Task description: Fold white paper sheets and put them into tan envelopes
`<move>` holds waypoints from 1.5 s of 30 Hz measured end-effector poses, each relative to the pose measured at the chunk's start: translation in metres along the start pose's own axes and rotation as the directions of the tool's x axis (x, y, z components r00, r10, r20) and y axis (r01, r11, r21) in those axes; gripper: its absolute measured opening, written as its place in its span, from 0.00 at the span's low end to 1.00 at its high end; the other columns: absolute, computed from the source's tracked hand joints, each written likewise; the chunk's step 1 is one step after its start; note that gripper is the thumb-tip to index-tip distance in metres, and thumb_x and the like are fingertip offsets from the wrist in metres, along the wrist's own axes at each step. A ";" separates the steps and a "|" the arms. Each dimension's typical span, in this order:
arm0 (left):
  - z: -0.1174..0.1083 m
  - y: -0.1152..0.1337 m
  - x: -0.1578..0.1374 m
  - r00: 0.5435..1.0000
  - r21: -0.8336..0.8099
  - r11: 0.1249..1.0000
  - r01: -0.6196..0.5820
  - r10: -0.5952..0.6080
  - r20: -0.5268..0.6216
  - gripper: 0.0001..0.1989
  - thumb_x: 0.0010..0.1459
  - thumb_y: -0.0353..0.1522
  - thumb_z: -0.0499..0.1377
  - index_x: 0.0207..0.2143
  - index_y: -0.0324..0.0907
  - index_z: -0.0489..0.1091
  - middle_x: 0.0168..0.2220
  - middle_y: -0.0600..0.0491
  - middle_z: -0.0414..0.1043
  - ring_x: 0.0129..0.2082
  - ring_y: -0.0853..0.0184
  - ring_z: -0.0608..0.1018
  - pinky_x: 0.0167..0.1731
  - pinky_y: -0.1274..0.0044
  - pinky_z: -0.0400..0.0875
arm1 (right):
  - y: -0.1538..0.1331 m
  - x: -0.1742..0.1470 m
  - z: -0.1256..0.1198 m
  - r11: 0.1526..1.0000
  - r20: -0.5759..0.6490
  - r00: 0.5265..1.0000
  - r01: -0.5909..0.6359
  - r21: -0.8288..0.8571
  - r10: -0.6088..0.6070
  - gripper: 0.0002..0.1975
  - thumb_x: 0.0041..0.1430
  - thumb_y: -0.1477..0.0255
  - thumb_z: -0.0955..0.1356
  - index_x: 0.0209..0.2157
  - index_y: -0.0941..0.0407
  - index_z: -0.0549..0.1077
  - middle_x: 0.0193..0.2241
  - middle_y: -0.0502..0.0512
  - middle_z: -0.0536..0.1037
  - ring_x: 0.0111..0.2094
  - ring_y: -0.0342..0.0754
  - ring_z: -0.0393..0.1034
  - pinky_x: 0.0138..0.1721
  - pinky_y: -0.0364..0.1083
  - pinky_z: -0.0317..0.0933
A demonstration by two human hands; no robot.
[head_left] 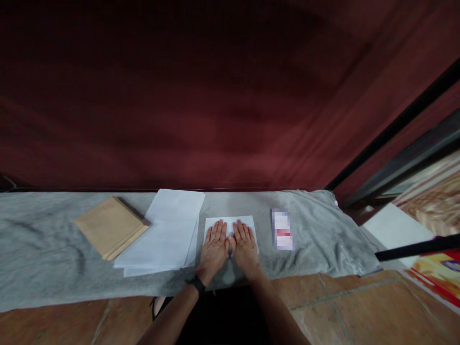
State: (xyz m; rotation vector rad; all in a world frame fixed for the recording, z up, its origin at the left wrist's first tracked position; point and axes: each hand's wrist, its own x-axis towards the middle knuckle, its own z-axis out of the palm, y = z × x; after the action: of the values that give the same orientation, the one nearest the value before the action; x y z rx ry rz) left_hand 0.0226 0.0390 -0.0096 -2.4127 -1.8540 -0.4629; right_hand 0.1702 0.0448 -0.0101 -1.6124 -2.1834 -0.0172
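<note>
Flat on the grey cloth, directly in front of me, lies a white sheet of paper (247, 219), smaller than the sheets to its left. My left hand (214, 245) presses palm down on its left half, fingers stretched out and pointing away from me. On the right half rests my right hand (244, 245), likewise flat with its fingers extended. The two thumbs meet near the middle of the paper. Much of the sheet is hidden under the hands, so I cannot tell whether it is folded.
Left of the hands are several larger white sheets (168, 230), overlapping a stack of brown envelopes or folders (109, 225). A blurred-out white and red item (283, 231) lies to the right. Grey cloth (319, 239) covers the narrow surface, with a dark red wall (215, 120) behind.
</note>
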 end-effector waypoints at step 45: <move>-0.008 -0.017 -0.026 0.997 -0.102 0.994 0.044 -0.051 -0.062 0.31 0.69 0.40 0.43 0.66 0.28 0.57 0.68 0.34 0.54 0.69 0.51 0.59 0.66 0.56 0.56 | 0.027 -0.003 -0.009 0.996 -0.033 0.996 -0.085 0.029 0.086 0.28 0.73 0.65 0.58 0.69 0.60 0.56 0.67 0.64 0.61 0.67 0.57 0.56 0.66 0.59 0.51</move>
State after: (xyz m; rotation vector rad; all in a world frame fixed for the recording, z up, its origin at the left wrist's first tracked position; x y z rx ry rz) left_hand -0.0008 0.0172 -0.0116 -2.3890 -1.9096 -0.6451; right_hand 0.1982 0.0488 -0.0088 -1.6768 -2.0785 0.0108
